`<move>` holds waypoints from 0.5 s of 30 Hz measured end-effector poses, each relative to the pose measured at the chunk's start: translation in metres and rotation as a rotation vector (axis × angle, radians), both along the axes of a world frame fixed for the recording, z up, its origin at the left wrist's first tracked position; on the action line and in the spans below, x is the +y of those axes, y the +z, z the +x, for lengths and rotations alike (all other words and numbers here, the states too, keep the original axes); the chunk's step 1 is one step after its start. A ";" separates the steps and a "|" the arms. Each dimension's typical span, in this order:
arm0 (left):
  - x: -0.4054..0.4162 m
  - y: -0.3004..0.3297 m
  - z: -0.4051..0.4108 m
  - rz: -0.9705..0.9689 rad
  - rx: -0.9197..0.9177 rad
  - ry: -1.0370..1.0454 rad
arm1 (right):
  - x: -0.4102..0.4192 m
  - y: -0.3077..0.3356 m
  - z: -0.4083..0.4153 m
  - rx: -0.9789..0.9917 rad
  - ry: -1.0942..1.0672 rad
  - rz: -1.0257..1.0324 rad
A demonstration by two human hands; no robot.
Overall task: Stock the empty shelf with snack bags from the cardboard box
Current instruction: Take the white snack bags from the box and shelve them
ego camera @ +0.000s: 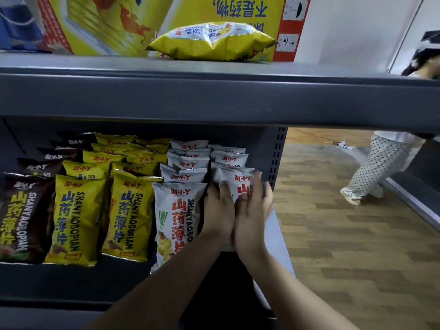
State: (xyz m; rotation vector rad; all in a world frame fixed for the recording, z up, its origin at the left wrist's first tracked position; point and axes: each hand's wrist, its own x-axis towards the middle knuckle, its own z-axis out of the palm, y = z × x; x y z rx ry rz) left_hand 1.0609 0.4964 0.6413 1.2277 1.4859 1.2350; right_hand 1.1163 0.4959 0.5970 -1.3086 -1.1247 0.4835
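The lower shelf (71, 279) holds upright snack bags in rows: brown bags (21, 217) at the left, yellow bags (78, 217) in the middle and white bags (176, 215) at the right. Both my hands are on the front white snack bag (238, 181) of the rightmost row. My left hand (217, 210) presses with straight fingers on that bag's left side. My right hand (253, 210) grips its right side, thumb on the front. The printed cardboard box (107, 25) stands on the top shelf (214, 96), with a yellow bag (212, 41) lying flat in front of it.
The shelf's perforated end post (278, 158) stands just right of my hands. Beyond it lies wooden floor (345, 234), where a person in dotted trousers (381, 163) stands beside another low shelf (419, 186). A power strip (342, 145) lies on the floor.
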 end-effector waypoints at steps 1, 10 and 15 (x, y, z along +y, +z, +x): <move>0.001 -0.003 0.000 0.003 0.070 0.004 | 0.002 -0.001 0.002 0.122 0.021 -0.029; -0.008 -0.003 0.003 0.120 0.017 0.047 | -0.001 0.007 0.006 0.196 0.245 0.003; 0.001 -0.007 0.002 0.116 0.069 0.089 | -0.012 0.009 0.000 0.206 0.305 0.042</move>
